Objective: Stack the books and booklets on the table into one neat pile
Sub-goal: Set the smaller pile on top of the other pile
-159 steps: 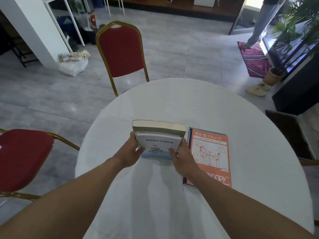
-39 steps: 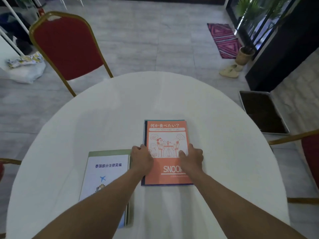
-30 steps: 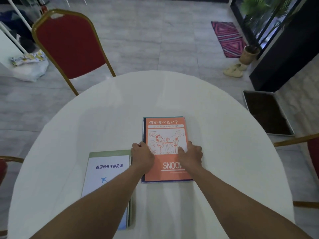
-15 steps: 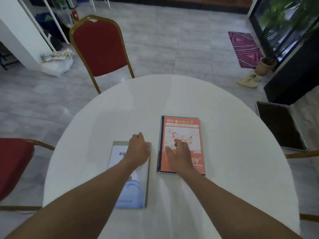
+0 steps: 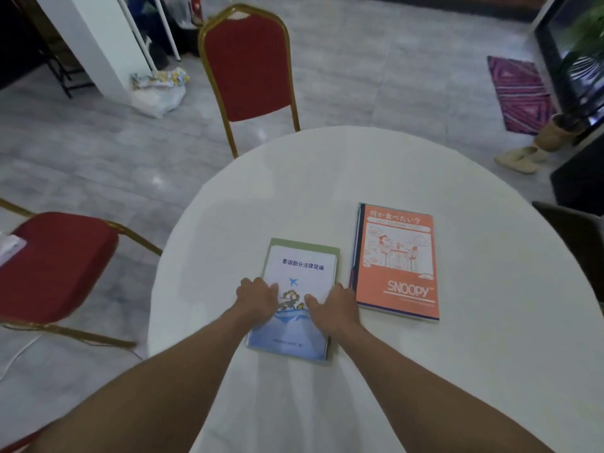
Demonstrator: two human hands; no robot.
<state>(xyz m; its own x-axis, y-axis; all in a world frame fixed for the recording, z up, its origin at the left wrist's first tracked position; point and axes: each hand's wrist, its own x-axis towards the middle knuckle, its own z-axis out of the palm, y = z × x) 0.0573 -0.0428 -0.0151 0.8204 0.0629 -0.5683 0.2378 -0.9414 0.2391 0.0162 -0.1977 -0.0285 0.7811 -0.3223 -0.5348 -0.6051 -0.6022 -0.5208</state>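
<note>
On the round white table (image 5: 327, 171) lie two separate piles. The left pile is a white and blue booklet (image 5: 302, 271) lying on a thicker green book (image 5: 305, 246). My left hand (image 5: 258, 297) grips this pile's left edge and my right hand (image 5: 336, 305) grips its right edge, thumbs resting on the booklet's cover. The pile lies flat on the table. To its right, a little apart, an orange Snoopy notebook (image 5: 397, 259) lies on top of thin blue-edged booklets, with no hand on it.
A red chair with a gold frame (image 5: 248, 60) stands at the table's far side. Another red chair (image 5: 58, 259) is at the left. A dark chair (image 5: 575, 230) sits at the right edge. The table's rim curves close behind both piles.
Both hands left the orange notebook and moved left onto the white booklet pile. The view swung left, so the orange notebook now sits to the right.
</note>
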